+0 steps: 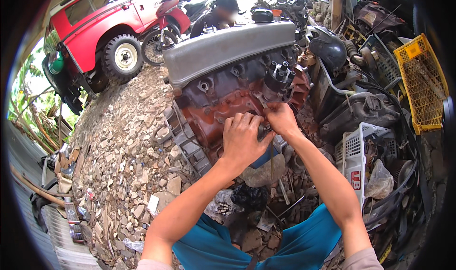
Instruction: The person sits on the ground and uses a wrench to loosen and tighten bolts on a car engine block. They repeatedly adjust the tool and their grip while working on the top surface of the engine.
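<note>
An engine stands in front of me, with a reddish-brown block [223, 107] and a long grey valve cover [228, 49] on top. A black distributor [279, 78] rises from its right side. My right hand [281, 120] is closed just below the distributor on what looks like a metal wrench [260, 99], whose end shows above the fingers against the block. Against the side of the block, my left hand [244, 139] has its fingers curled around a small dark part [262, 131]; the fingers and palm hide most of it. Both hands are close together.
Loose stones [128, 146] cover the ground at left. A white crate [354, 161] of parts stands at right, below a yellow crate [420, 80] and a black helmet [327, 49]. Beyond the engine are a person [216, 18], a red motorcycle [173, 20] and a red vehicle [102, 28].
</note>
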`<state>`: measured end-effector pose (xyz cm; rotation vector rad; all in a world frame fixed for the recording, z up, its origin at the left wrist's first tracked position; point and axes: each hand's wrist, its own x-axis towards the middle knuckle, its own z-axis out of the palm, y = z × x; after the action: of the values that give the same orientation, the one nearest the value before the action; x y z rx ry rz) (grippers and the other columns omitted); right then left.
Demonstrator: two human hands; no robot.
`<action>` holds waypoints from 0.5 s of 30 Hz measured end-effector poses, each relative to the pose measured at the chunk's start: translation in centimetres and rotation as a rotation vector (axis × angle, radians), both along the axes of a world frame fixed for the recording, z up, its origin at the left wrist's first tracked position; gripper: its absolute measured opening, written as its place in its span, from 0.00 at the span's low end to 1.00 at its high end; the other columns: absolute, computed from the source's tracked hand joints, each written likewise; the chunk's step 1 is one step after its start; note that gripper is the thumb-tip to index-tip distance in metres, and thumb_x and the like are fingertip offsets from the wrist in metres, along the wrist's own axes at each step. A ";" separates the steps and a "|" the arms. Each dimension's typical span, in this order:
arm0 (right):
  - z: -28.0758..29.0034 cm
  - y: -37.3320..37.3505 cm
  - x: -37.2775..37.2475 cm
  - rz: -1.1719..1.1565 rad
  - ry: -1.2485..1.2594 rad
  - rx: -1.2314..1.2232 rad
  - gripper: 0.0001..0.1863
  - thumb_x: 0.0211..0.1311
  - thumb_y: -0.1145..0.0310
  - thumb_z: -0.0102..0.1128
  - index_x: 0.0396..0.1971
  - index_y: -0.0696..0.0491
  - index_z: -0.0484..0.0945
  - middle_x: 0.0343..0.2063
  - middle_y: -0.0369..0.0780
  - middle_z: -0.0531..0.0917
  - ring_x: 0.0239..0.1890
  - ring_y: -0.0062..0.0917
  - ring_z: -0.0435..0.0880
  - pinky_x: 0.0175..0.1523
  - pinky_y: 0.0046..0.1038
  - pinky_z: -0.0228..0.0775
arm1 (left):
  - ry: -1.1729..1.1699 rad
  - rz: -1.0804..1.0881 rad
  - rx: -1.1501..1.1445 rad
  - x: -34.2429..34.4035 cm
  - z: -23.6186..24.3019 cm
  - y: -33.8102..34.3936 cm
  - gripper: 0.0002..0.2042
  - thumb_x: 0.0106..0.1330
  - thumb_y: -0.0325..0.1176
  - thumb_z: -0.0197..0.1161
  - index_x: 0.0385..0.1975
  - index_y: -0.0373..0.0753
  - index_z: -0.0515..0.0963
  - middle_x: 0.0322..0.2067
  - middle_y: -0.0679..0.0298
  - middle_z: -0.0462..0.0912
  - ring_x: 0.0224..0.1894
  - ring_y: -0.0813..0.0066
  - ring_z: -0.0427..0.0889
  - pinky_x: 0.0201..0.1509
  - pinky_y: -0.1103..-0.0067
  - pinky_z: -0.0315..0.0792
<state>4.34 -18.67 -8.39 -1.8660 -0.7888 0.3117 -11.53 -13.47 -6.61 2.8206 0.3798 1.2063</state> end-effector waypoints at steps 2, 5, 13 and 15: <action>0.6 0.1 -0.3 -0.040 -0.076 -0.034 0.24 0.56 0.64 0.57 0.48 0.66 0.81 0.35 0.59 0.85 0.45 0.47 0.86 0.54 0.37 0.76 | 0.020 0.044 -0.010 0.1 -0.3 0.6 0.22 0.53 0.49 0.74 0.40 0.39 0.81 0.38 0.62 0.80 0.46 0.62 0.76 0.50 0.69 0.67; 1.0 0.2 -0.3 -0.047 -0.134 -0.043 0.21 0.56 0.64 0.57 0.44 0.64 0.83 0.36 0.61 0.84 0.48 0.51 0.84 0.56 0.39 0.75 | 0.079 0.077 -0.043 0.3 -0.6 1.2 0.26 0.52 0.49 0.75 0.45 0.38 0.78 0.41 0.62 0.78 0.47 0.61 0.76 0.49 0.68 0.68; 0.8 0.5 0.5 0.004 -0.078 0.034 0.17 0.56 0.64 0.58 0.28 0.64 0.85 0.25 0.58 0.83 0.36 0.47 0.87 0.45 0.41 0.78 | 0.119 0.087 -0.050 1.1 -1.3 1.7 0.31 0.52 0.55 0.73 0.47 0.35 0.76 0.40 0.59 0.77 0.47 0.60 0.75 0.50 0.66 0.70; 0.4 0.9 0.6 0.016 -0.132 -0.016 0.17 0.58 0.64 0.57 0.25 0.65 0.83 0.22 0.57 0.83 0.31 0.47 0.87 0.42 0.40 0.78 | 0.141 0.090 -0.031 1.5 -1.4 1.4 0.31 0.51 0.56 0.73 0.45 0.35 0.77 0.40 0.59 0.78 0.46 0.61 0.76 0.49 0.66 0.70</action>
<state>4.95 -17.81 -7.98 -1.9113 -0.8926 0.2072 -10.01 -12.09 -7.99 2.8987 0.5340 1.0090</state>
